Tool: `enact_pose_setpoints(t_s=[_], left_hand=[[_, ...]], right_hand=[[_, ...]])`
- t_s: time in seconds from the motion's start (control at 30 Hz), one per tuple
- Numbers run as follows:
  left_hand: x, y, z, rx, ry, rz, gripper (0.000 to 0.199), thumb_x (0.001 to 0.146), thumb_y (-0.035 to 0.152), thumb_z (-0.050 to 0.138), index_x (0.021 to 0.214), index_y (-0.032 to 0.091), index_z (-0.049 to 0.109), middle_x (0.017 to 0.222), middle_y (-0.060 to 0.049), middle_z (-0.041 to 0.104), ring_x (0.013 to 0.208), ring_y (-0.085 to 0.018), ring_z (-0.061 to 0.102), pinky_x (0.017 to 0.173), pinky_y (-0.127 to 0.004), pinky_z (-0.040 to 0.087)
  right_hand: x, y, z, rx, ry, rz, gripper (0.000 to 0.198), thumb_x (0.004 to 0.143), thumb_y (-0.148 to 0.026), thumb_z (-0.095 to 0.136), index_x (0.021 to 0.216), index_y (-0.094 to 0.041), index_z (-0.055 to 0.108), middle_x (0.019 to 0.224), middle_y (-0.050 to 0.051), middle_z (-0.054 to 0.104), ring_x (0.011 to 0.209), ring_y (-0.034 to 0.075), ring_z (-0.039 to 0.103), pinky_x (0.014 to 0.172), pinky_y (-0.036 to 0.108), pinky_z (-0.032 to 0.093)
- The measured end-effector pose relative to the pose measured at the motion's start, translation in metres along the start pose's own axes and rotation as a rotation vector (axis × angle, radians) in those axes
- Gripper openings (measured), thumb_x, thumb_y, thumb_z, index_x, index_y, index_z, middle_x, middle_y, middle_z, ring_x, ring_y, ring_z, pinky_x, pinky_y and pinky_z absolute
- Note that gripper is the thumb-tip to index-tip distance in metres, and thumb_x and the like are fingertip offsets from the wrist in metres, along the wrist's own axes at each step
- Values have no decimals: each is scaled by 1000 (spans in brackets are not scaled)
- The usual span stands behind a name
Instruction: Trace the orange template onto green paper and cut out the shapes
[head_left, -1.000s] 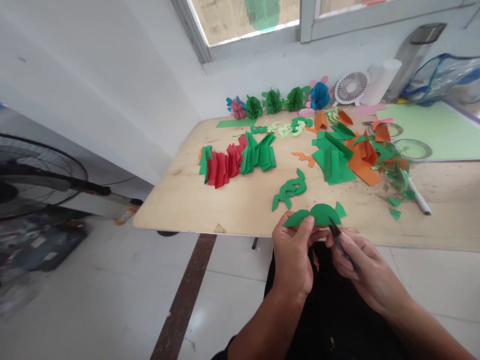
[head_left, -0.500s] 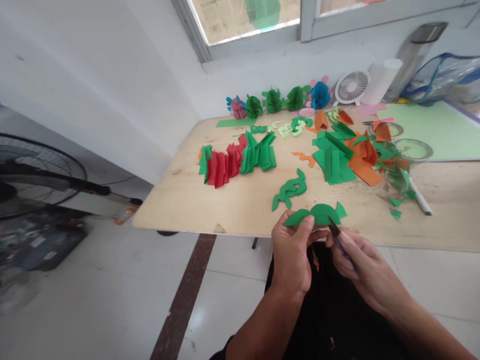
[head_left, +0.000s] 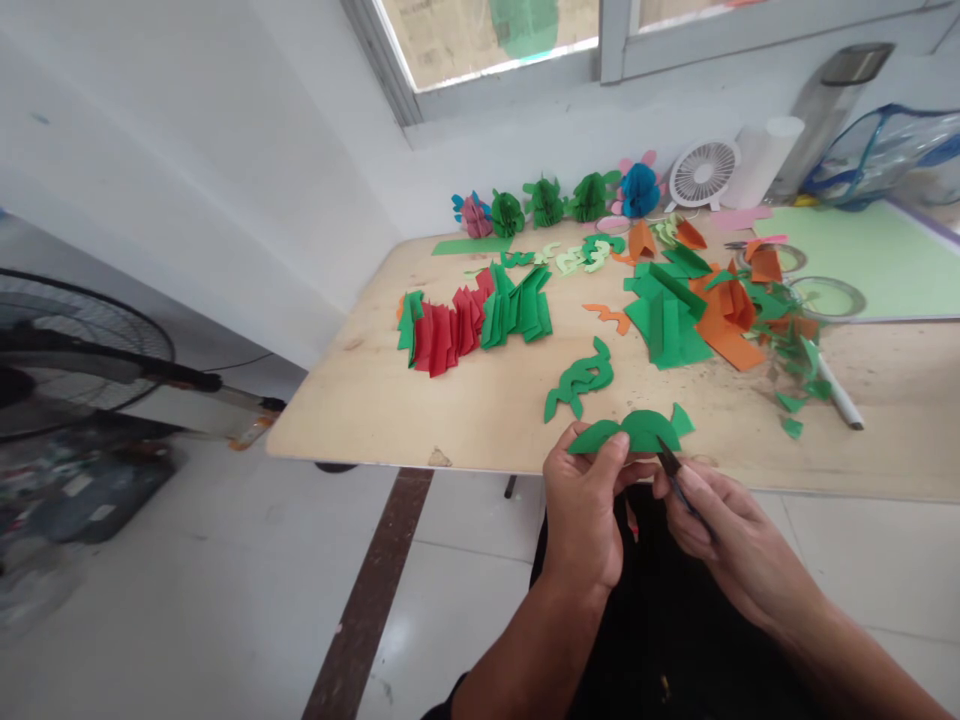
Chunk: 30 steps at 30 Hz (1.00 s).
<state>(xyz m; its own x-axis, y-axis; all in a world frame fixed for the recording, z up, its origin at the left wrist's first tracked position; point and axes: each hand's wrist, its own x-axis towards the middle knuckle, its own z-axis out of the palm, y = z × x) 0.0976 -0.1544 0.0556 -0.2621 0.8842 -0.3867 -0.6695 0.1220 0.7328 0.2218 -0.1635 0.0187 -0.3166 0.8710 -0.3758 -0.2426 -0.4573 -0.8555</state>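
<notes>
My left hand (head_left: 589, 485) pinches a green paper piece (head_left: 651, 430) with a wavy, rounded upper edge, its thumb on top. The piece is held over the front edge of the table. A pair of scissors (head_left: 670, 462) is gripped in my right hand (head_left: 712, 510), its dark blades at the lower right part of the green paper. My fingers cover most of the scissors' handles. Just beyond my left hand lies a small pile of wavy green paper cut-outs (head_left: 581, 378) on the table.
The wooden table (head_left: 345, 400) bears a row of folded red paper (head_left: 442, 335), green and orange sheets (head_left: 667, 330), scraps, a white marker (head_left: 838, 395) and tape rolls (head_left: 829, 298). Paper balls (head_left: 546, 203), a small white fan (head_left: 705, 174) and a bottle (head_left: 832, 120) stand by the wall.
</notes>
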Motion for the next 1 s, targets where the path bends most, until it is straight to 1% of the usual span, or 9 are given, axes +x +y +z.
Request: enact_pose_setpoints(t_s=[0.27,0.4,0.53,0.63,0.77,0.9,1.0], left_hand=[[-1,1,-1,20,-14,0,19,68,19,72,75,14,55,67,-2,68,61,-17,69,60,-27,57],[1,0,-4,35,-18,-11,20,67,20,73,76,14,55,66,-1,68,60,-16,68,60,-26,56],[3,1,-6,67,-52,-17,22,66,22,75,74,14,56,68,0,67,61,-15,68,59,-25,55],[4,4,-8,94,-72,-20,24,65,23,77,73,15,56,66,0,66,62,-16,68,60,-26,56],[7,6,-9,114,-71,-39,30,62,27,80,73,15,54,64,0,66,59,-18,69,61,-29,57],[9,8,-11,126,-100,-55,31,62,27,80,74,15,54,63,-1,66,60,-19,70,58,-27,55],[11,8,-13,126,-122,-69,30,64,25,78,75,15,52,63,-1,67,60,-19,70,58,-26,54]], right_hand=[[-2,0,-3,-12,-10,-6,36,86,-51,61,75,-16,63,53,-6,34,48,8,21,44,24,13],[-2,1,-4,-46,18,5,38,84,-53,62,74,-16,63,52,-6,34,48,8,21,44,24,13],[-2,-1,-3,-81,46,4,40,83,-56,61,73,-17,62,51,-6,33,48,8,22,44,24,13],[-2,-2,-3,-115,47,1,41,82,-57,61,74,-17,62,51,-6,33,47,8,22,44,24,13],[0,-4,-4,-137,22,-4,42,84,-58,59,74,-17,62,51,-7,29,47,8,20,44,25,12],[2,-5,-5,-163,4,1,42,84,-58,58,73,-18,62,51,-7,27,48,9,19,44,25,11],[3,-5,-5,-177,20,-2,42,83,-59,58,73,-18,62,50,-7,27,48,9,19,44,25,11]])
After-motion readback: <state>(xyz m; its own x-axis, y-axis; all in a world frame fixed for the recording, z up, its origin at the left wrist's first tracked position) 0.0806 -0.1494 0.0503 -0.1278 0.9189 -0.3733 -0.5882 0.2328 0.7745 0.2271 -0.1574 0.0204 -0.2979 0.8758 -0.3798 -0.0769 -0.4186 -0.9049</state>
